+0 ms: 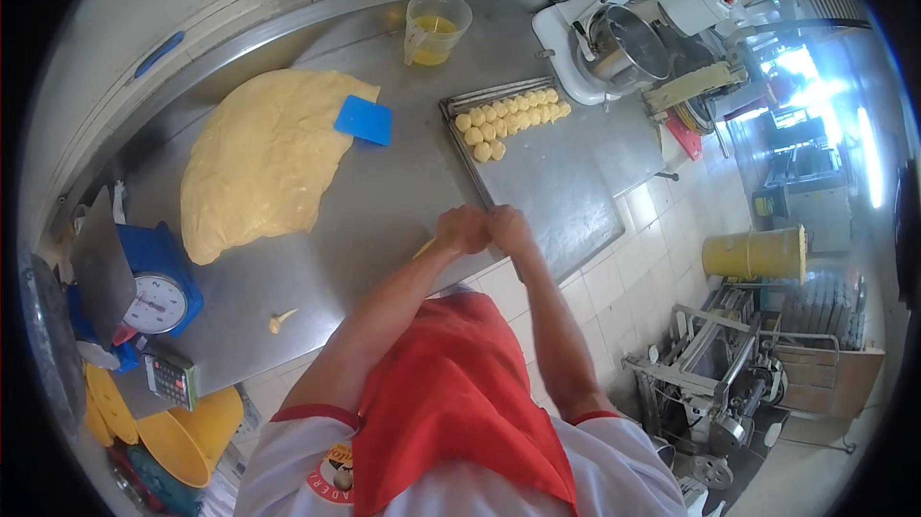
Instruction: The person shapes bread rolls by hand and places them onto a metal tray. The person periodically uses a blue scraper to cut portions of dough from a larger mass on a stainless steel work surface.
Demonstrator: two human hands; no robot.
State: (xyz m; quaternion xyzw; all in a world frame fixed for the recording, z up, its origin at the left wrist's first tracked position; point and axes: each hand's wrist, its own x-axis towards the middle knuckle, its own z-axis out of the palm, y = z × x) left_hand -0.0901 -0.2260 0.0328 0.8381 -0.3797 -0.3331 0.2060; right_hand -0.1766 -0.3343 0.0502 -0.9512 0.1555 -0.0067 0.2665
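Close together at the left edge of a metal baking tray [566, 200], my left hand [463, 229] and my right hand [510, 227] are both closed and touch each other. A strip of yellow dough [423, 246] pokes out beside my left wrist; what lies between the fingers is hidden. Several small dough balls [508, 116] sit in rows along the tray's far side. To the left spreads a big slab of pale yellow dough [264, 157], with a blue dough scraper [365, 121] at its right edge.
A jug of yellow liquid [434, 33] stands at the back, a stand mixer [595, 47] behind the tray. On the left are a dial scale [158, 292], a calculator [171, 380] and a dough scrap [281, 319]. A yellow bucket [753, 254] and machine [710, 392] stand right.
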